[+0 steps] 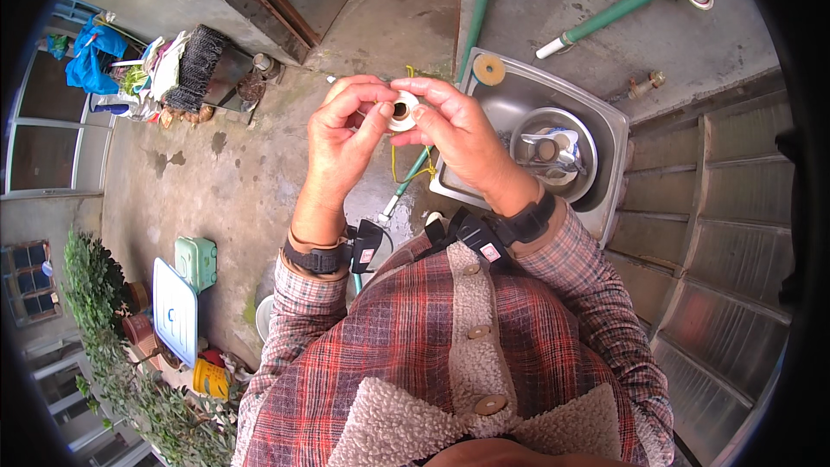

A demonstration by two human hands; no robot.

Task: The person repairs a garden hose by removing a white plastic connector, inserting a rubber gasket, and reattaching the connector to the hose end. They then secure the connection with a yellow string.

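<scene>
Both my hands are raised in front of me, pinching a small white ring [404, 111] with a dark hole in its middle. My left hand [343, 134] grips its left edge between thumb and fingers. From the other side, my right hand [462, 134] has its thumb against the lower right of the ring and its fingers along the top. Just right of the hands is a stainless steel sink [612, 121]. A round metal basin [590, 151] stands in it, holding a crumpled clear and white plastic package [566, 145].
A round tan disc [489, 69] sits at the sink's corner. Green pipes [635, 0] run along the wall, near a brass fitting [644, 86]. Yellow cord [411, 175] hangs below my hands. To the left are a teal box [195, 263], a white lid [175, 311] and potted plants [95, 285].
</scene>
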